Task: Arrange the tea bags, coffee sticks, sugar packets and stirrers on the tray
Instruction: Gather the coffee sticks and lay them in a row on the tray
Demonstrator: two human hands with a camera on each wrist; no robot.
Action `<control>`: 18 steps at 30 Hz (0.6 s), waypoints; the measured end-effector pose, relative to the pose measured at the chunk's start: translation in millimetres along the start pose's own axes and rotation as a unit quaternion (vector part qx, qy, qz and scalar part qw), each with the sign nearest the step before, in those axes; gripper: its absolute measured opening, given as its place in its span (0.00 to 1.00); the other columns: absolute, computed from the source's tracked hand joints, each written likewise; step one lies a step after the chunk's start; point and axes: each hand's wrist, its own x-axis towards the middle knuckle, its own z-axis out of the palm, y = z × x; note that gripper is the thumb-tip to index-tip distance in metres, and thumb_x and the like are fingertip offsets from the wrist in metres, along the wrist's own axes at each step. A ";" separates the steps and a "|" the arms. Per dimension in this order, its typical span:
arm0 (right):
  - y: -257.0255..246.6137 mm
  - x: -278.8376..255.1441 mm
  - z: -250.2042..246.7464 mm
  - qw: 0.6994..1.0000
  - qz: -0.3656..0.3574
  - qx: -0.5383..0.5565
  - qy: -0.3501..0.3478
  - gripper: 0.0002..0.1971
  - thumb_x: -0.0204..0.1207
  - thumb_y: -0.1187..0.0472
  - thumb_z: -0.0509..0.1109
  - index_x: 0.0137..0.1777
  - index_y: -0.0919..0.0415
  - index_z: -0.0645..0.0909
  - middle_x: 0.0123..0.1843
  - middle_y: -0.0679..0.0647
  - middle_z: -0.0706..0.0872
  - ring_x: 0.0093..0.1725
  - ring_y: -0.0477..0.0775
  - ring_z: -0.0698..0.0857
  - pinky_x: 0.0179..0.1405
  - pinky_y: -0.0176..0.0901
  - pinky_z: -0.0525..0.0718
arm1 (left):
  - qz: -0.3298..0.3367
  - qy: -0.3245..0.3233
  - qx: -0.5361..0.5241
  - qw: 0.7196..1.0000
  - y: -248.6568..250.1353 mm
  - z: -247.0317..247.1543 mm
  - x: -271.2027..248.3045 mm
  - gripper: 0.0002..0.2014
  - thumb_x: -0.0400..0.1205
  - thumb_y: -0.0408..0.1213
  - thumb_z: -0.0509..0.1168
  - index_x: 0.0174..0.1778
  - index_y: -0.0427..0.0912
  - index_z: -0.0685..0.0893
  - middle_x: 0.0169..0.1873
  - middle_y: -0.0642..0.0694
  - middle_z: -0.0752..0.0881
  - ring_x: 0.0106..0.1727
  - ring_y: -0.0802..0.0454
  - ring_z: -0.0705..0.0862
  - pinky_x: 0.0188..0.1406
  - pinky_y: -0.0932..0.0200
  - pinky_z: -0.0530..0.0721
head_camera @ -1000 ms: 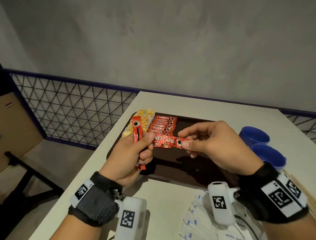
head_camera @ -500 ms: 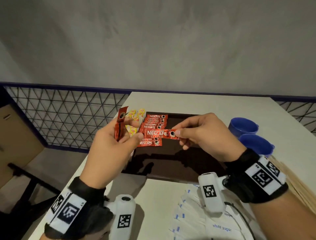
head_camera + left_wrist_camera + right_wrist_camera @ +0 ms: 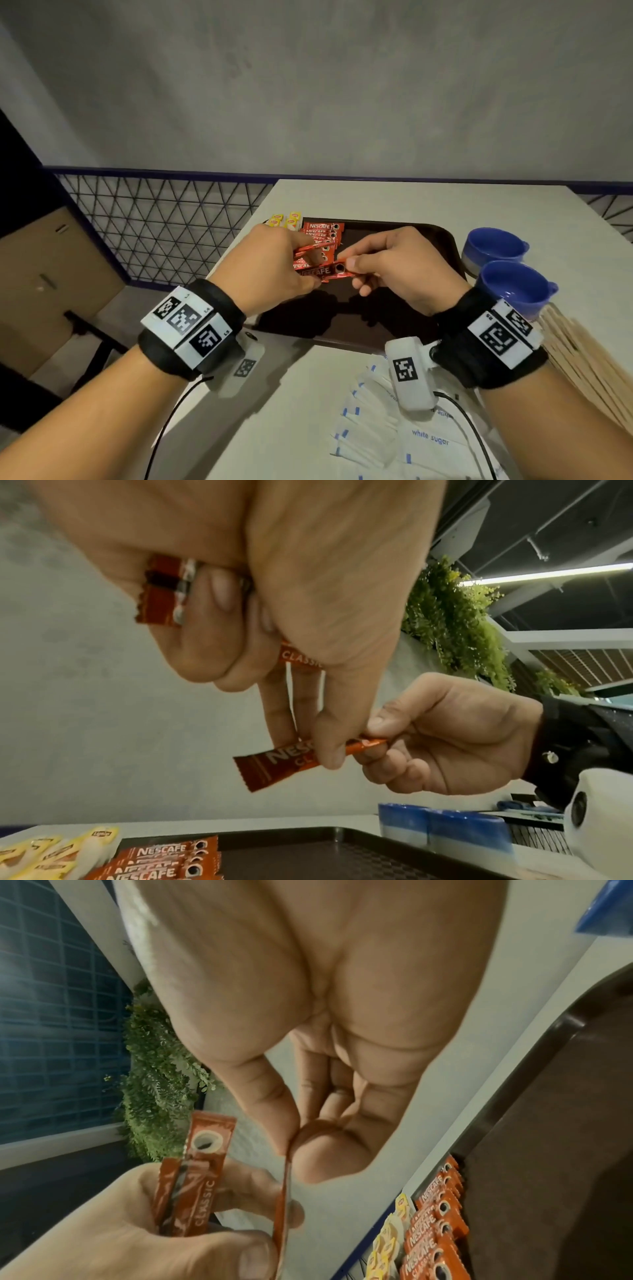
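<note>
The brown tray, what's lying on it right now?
On the tray, a row of red coffee sticks lies at its far left, yellow tea bags beside them. The hands hide the middle; the rest shows bare.

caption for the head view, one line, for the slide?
Both hands, left hand and right hand, pinch one coffee stick above the tray; sugar packets wait nearby.

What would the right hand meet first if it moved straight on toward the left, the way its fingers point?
Probably the left hand: both pinch one coffee stick, the right hand at its other end. Depth is unclear.
</note>
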 end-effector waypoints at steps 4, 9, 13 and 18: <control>2.0 -0.2 2.5 0.999 -0.018 -0.028 0.004 0.04 0.81 0.69 0.76 0.51 0.66 0.92 0.38 0.63 0.91 0.35 0.55 0.89 0.36 0.41 0.90 | -0.036 -0.044 -0.032 0.998 -4.5 3.3 7.5 0.09 0.72 0.46 0.83 0.43 0.54 0.90 0.36 0.57 0.90 0.39 0.61 0.85 0.35 0.69 0.76; -0.6 -0.2 1.3 0.996 -0.047 -0.076 0.017 0.02 0.78 0.64 0.79 0.49 0.59 0.93 0.40 0.59 0.93 0.35 0.52 0.91 0.38 0.42 0.92 | -0.060 -0.056 -0.103 0.991 -16.8 1.4 12.6 0.07 0.74 0.45 0.82 0.41 0.52 0.91 0.30 0.59 0.87 0.31 0.65 0.80 0.30 0.70 0.71; -6.4 -4.8 2.1 0.988 -0.100 -0.119 0.025 0.11 0.72 0.64 0.84 0.52 0.52 0.91 0.45 0.52 0.93 0.42 0.47 0.90 0.45 0.42 0.92 | -0.055 -0.064 -0.126 0.988 -16.6 1.8 9.1 0.06 0.76 0.45 0.81 0.42 0.51 0.90 0.33 0.56 0.89 0.32 0.63 0.81 0.32 0.65 0.74; -21.7 -18.0 7.3 0.973 -0.201 -0.104 -0.036 0.21 0.70 0.63 0.87 0.61 0.47 0.90 0.56 0.43 0.92 0.55 0.47 0.91 0.60 0.43 0.90 | -0.020 -0.110 -0.123 0.986 -2.6 4.6 4.1 0.11 0.76 0.49 0.80 0.44 0.47 0.90 0.36 0.42 0.89 0.38 0.42 0.86 0.41 0.43 0.84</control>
